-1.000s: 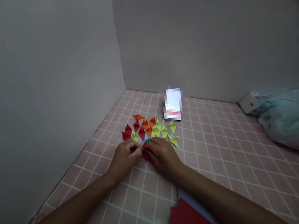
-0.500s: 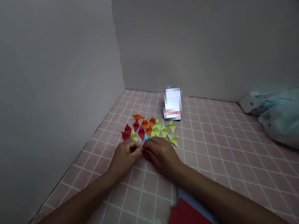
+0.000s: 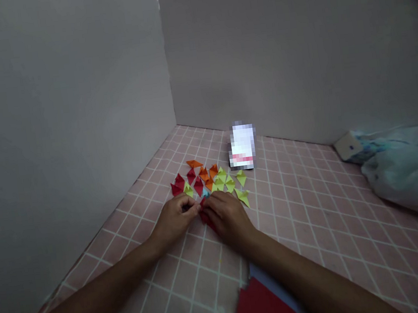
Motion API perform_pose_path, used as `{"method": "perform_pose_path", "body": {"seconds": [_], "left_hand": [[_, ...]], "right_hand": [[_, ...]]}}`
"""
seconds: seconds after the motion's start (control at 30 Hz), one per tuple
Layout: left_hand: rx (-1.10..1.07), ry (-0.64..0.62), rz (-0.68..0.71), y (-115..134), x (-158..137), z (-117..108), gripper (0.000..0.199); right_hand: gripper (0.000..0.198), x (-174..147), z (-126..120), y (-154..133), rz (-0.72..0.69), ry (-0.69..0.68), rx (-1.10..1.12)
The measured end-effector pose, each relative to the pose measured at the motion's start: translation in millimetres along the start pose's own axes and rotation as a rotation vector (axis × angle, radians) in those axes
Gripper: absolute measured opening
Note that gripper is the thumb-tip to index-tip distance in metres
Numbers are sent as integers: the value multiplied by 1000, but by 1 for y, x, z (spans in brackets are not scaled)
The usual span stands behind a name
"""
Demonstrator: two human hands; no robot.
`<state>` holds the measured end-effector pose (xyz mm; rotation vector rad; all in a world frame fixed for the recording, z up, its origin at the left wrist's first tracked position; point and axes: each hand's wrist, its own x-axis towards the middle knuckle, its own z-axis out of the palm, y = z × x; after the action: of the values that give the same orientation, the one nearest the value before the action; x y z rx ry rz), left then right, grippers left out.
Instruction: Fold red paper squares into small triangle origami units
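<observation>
While right hand [image 3: 228, 216] grips red paper piece [image 3: 206, 219] between thumb and fingers, left hand [image 3: 174, 217] pinches its left edge, fingertips together. Piece partly hidden; cannot tell if it touches pink checked table [image 3: 300, 216]. Just beyond piece: bit of light-blue paper [image 3: 205, 192], then cluster of folded red, orange, yellow-green shapes [image 3: 209, 184]. Farther beyond, slightly right of piece: lit screen [image 3: 242, 144], blurred. Well right of piece: plastic bag [image 3: 409, 177] beside box [image 3: 347, 147]. Nearer than piece: red sheet [image 3: 263, 307] over pale sheet [image 3: 264, 280].
</observation>
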<state>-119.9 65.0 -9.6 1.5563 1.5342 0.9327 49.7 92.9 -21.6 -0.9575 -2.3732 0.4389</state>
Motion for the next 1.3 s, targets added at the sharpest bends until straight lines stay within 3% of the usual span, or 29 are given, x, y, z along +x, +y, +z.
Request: {"method": "perform_pose_path", "body": {"seconds": [0.37,0.73,0.97,1.1,1.3], "left_hand": [[-16,13,59,-3,-2,-1,19],[-168,316,103,-9,-3,-10,13],[-167,368,122,-15,-1,-19,15],[-144,378,127,-18,2,-23,16],[-91,364,177,-11,-4,-21,14]], "right_hand": [[14,3,0,-1,51,-64,-40],[14,17,-6,0,160,-140,-106],[13,27,-13,-4,154,-160,-78],[9,9,-44,-9,153,-95,-64],[8,-67,-87,-3,291,33,-59]]}}
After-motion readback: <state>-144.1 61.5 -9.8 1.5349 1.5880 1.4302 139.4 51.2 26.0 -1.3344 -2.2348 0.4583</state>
